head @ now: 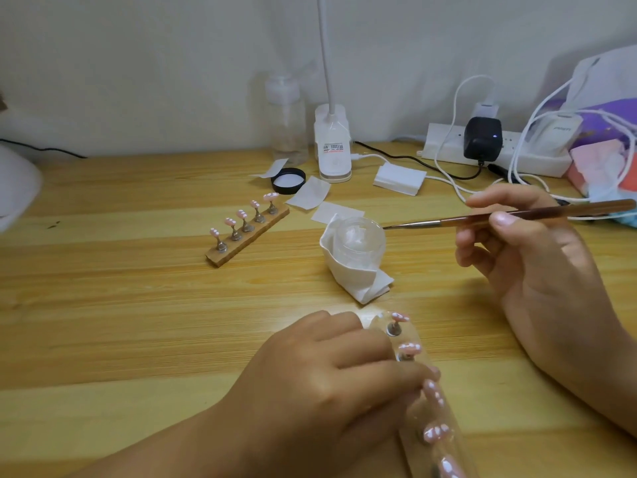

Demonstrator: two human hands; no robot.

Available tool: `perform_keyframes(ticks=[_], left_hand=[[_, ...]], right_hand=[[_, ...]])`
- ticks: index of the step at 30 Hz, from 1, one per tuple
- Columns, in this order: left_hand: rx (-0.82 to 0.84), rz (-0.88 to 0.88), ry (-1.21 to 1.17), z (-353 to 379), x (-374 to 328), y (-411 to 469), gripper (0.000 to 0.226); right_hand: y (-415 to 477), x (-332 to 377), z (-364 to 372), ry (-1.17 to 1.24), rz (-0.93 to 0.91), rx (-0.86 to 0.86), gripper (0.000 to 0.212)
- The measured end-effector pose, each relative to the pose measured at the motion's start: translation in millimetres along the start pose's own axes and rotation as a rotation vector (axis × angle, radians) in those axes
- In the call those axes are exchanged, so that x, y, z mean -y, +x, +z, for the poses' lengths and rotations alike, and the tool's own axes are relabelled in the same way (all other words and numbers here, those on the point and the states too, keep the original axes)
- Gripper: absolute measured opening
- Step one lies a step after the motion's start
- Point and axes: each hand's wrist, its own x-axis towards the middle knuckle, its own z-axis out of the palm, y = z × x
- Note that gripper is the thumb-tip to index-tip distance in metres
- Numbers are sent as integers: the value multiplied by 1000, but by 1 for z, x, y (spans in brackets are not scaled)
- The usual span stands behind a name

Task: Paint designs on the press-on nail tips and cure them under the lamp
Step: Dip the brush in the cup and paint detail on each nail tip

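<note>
While the right hand (pixel 527 263) pinches one thin brush (pixel 510 214) between its thumb and curled fingers, the bristle tip hangs just beside the rim of one small clear jar (pixel 360 241); I cannot tell whether they touch. That jar sits in a crumpled white tissue (pixel 362 281) near the middle of the wooden table (pixel 120 305).

The left hand (pixel 327 381) has its fingers curled over a clear strip (pixel 417 334) and holds it along its left side. This strip runs from mid-table out past the bottom edge of the view and carries five pink nail tips (pixel 410 347) on small metal stands, each dotted white. A wooden strip (pixel 248 236) lies well apart to the upper left, slanted, with five more of the same.

Towards the back edge, against the wall, stand one clear bottle (pixel 286 125), one white lamp base (pixel 332 146) and one power strip (pixel 448 150) with cables trailing to the right. In front of them lie one black lid (pixel 289 181), three flat white pads (pixel 308 194) and one stack of pads (pixel 400 179). A white rounded object (pixel 17 188) is cut off by the left edge.

Bare wood is widest on the left, between the wooden strip and the left forearm. A narrower gap lies between the tissue and the clear strip.
</note>
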Motion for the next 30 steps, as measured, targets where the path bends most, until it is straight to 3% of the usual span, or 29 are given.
perform_keyframes(ticks=[4,7,12,15,19,27,30], left_hand=[[-131,-400,-553,-5,12,2,15],[-329,-699,-887,-6,24,4,17],[-469,-968,-1198,-4,32,13,4],[-435,-986,-1345,-6,32,16,14],[-296,-968,-1511,-11,30,17,5],[-156,-910,-1562,-8,37,15,9],[-120,-860,-1563,-7,38,12,7]], right_hand=[[0,-1,-1,17,1,-39,17],[0,-3,-4,-16,-1,-33,13],[-3,-3,-4,-137,-70,-4,16],[-4,-3,-3,-155,-92,-1,17],[-4,-1,0,-203,-94,12,26],[-7,0,5,-219,-188,53,18],[-8,2,6,-250,-200,68,26]])
